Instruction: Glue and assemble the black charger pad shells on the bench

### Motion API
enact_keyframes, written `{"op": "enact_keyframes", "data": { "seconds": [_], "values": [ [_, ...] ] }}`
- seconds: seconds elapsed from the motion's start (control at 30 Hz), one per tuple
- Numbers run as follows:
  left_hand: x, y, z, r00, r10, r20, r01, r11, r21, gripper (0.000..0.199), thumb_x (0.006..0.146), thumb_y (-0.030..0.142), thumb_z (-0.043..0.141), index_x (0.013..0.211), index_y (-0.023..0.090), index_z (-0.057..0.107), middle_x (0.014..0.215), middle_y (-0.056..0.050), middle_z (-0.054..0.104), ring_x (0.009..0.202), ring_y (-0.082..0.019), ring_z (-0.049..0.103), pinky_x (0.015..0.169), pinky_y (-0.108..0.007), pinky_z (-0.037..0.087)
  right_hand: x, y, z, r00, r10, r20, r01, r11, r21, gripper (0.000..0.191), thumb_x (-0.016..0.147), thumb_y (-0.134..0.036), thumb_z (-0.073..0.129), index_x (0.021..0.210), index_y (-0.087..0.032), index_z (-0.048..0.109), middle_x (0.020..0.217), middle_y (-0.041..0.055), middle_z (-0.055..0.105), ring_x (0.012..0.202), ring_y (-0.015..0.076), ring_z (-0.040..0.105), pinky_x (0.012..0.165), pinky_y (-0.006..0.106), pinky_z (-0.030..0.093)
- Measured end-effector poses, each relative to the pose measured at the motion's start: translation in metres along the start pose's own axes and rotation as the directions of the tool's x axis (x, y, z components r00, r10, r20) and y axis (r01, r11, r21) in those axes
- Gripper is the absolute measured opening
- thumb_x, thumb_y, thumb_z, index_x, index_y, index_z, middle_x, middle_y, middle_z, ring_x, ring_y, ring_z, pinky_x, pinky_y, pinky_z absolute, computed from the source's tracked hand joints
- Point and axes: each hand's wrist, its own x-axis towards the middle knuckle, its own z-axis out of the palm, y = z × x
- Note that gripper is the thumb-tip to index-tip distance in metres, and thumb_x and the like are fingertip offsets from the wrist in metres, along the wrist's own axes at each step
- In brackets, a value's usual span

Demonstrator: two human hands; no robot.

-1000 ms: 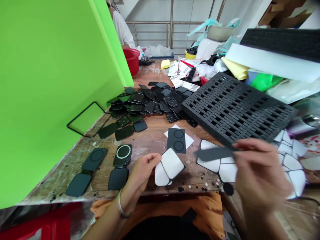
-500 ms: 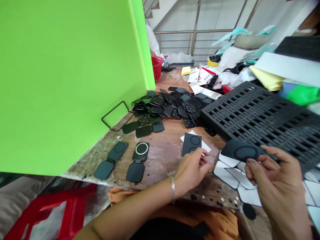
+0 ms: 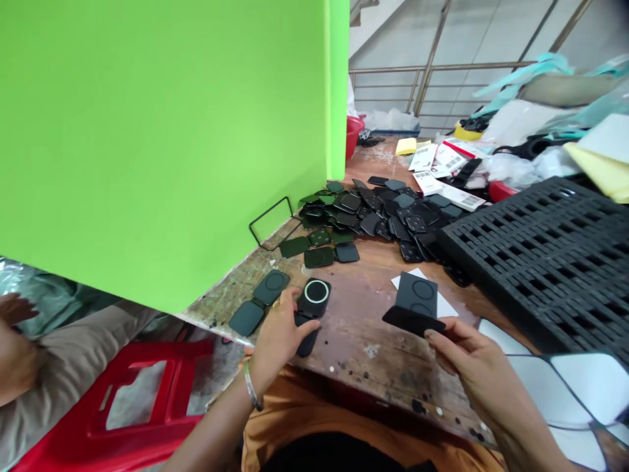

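Farthest left, beyond the left hand's grip, were another person's arm (image 3: 17,364) and the stool (image 3: 174,387). Just left of that grip lay the plain pad (image 3: 263,296), so near the knuckles that a sideways sweep of the fingers could have knocked it askew.

The left hand (image 3: 281,331) was on the ringed pad (image 3: 313,308), fingers bent at its left edge, thumb across its lower panel; whether they pinched it or merely rested there, I could not tell. The pad lay on the table (image 3: 354,328) right under that grip, ring upward. A lift by one panel alone would probably have strained the joint between the two.

Beyond the gap between the two grips sat the pile (image 3: 373,219), well clear of both.

Just past the right fingertips lay the card (image 3: 425,288), on a white sheet (image 3: 446,308). The right hand (image 3: 466,351) pinched the black piece (image 3: 410,319) near its right end, tilted in front of the card. With so little of it held, it might have slipped or scraped the card.

Right of that grip were the rack (image 3: 550,255) and white pieces (image 3: 570,387).
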Motion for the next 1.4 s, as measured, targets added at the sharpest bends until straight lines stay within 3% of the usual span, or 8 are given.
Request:
{"op": "enact_keyframes", "data": {
  "seconds": [0.1, 0.23, 0.4, 0.53, 0.63, 0.9, 1.2, 1.4],
  "values": [
    [0.002, -0.002, -0.004, 0.993, -0.077, 0.092, 0.094, 0.973, -0.21, 0.059, 0.067, 0.025, 0.072, 0.12, 0.015, 0.051, 0.088, -0.004, 0.061, 0.084, -0.024, 0.06, 0.083, -0.039, 0.046, 0.003, -0.009, 0.015, 0.997, -0.073, 0.025, 0.074, 0.995, -0.064, 0.028, 0.071, -0.044, 0.072, 0.075, -0.019, 0.062, 0.099, 0.0023, 0.061, 0.088, 0.0149, 0.054, 0.075, 0.022, 0.041],
    [0.002, 0.005, -0.015, 0.941, 0.039, 0.335, 0.123, 0.886, -0.448, 0.031, 0.074, 0.027, 0.065, 0.102, 0.015, 0.065, 0.087, -0.003, 0.068, 0.083, -0.019, 0.063, 0.077, -0.028, 0.048, 0.008, -0.021, 0.029, 0.984, -0.021, 0.178, 0.023, 1.0, -0.011, 0.028, 0.073, -0.043, 0.069, 0.069, -0.017, 0.061, 0.109, 0.006, 0.062, 0.103, 0.0201, 0.052, 0.091, 0.028, 0.038],
    [-0.003, 0.017, -0.017, 0.678, 0.176, 0.714, 0.52, 0.571, -0.635, 0.029, 0.073, 0.024, 0.065, 0.1, 0.014, 0.069, 0.082, -0.003, 0.071, 0.065, -0.012, 0.063, 0.062, -0.021, 0.048, 0.017, -0.032, 0.038, 0.919, 0.138, 0.369, -0.157, 0.987, 0.021, 0.026, 0.069, -0.039, 0.072, 0.064, -0.016, 0.06, 0.072, 0.0025, 0.061, 0.07, 0.0135, 0.051, 0.069, 0.025, 0.04],
    [-0.005, 0.025, -0.01, 0.509, 0.287, 0.811, 0.63, 0.519, -0.578, 0.033, 0.073, 0.022, 0.065, 0.104, 0.013, 0.069, 0.084, -0.008, 0.073, 0.069, -0.016, 0.068, 0.066, -0.024, 0.053, 0.022, -0.033, 0.041, 0.865, 0.218, 0.451, -0.226, 0.973, -0.036, 0.026, 0.066, -0.037, 0.074, 0.061, -0.016, 0.06, 0.064, 0.0007, 0.056, 0.061, 0.0111, 0.046, 0.061, 0.024, 0.038],
    [-0.006, 0.028, -0.006, 0.431, 0.362, 0.827, 0.625, 0.541, -0.562, 0.037, 0.074, 0.02, 0.062, 0.11, 0.013, 0.067, 0.089, -0.01, 0.074, 0.072, -0.017, 0.07, 0.068, -0.026, 0.055, 0.023, -0.03, 0.042, 0.835, 0.254, 0.489, -0.251, 0.965, -0.073, 0.026, 0.067, -0.037, 0.074, 0.061, -0.015, 0.06, 0.062, -0.0005, 0.054, 0.057, 0.0091, 0.043, 0.057, 0.023, 0.034],
    [-0.005, 0.028, 0.004, 0.335, 0.458, 0.823, 0.656, 0.513, -0.553, 0.043, 0.071, 0.011, 0.057, 0.113, 0.013, 0.066, 0.091, -0.011, 0.075, 0.073, -0.017, 0.071, 0.066, -0.024, 0.056, 0.019, -0.033, 0.044, 0.82, 0.305, 0.484, -0.294, 0.951, -0.099, 0.027, 0.062, -0.037, 0.076, 0.06, -0.014, 0.061, 0.056, -0.0024, 0.055, 0.048, 0.0059, 0.042, 0.049, 0.02, 0.035],
    [-0.007, 0.031, 0.007, 0.295, 0.466, 0.834, 0.685, 0.505, -0.525, 0.039, 0.071, 0.01, 0.058, 0.109, 0.014, 0.067, 0.091, -0.011, 0.074, 0.082, -0.021, 0.072, 0.067, -0.025, 0.057, 0.017, -0.035, 0.041, 0.78, 0.347, 0.52, -0.345, 0.933, -0.104, 0.025, 0.064, -0.036, 0.074, 0.062, -0.016, 0.06, 0.062, -0.001, 0.062, 0.056, 0.0115, 0.058, 0.06, 0.027, 0.054],
    [-0.01, 0.031, 0.008, 0.301, 0.464, 0.834, 0.68, 0.508, -0.528, 0.04, 0.071, 0.009, 0.057, 0.11, 0.014, 0.066, 0.096, -0.012, 0.074, 0.084, -0.021, 0.072, 0.07, -0.026, 0.057, 0.017, -0.036, 0.04, 0.779, 0.341, 0.527, -0.345, 0.934, -0.094, 0.025, 0.063, -0.035, 0.075, 0.061, -0.015, 0.06, 0.063, -0.0007, 0.062, 0.056, 0.0121, 0.06, 0.058, 0.027, 0.054]
  ]
}}
